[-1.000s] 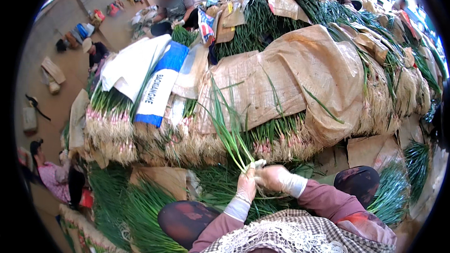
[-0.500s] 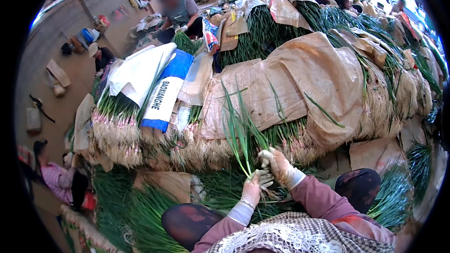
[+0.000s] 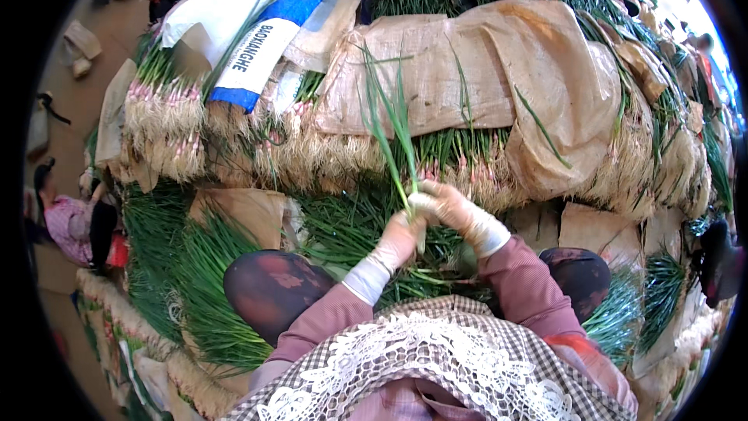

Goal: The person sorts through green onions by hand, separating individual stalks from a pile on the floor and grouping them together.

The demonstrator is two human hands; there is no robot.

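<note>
Two or three long green leaves of spring onions point(image 3: 399, 129) rise from between my gloved hands, tips pointing away from me. My left hand point(image 3: 399, 238) is closed around their lower ends. My right hand point(image 3: 449, 208) is pressed against it, fingers curled over the same stems. The stem bases and any roots are mostly hidden by my fingers. Below and around my hands, loose green leaves point(image 3: 343, 226) lie between my knees. Just beyond is a long stacked row of spring onions with pale stringy roots point(image 3: 343, 160), pinkish stem ends showing.
A brown woven sheet point(image 3: 467, 70) covers the row's middle. A white and blue sack point(image 3: 261, 47) lies over its left part. Leafy heaps flank my knees, one at the left point(image 3: 214, 288). A person in a pink top point(image 3: 70, 222) sits at far left.
The view has tipped down, so the row and sheets sit higher in the picture. My hands have come closer together, and the leaves that stood by my right hand no longer show there.
</note>
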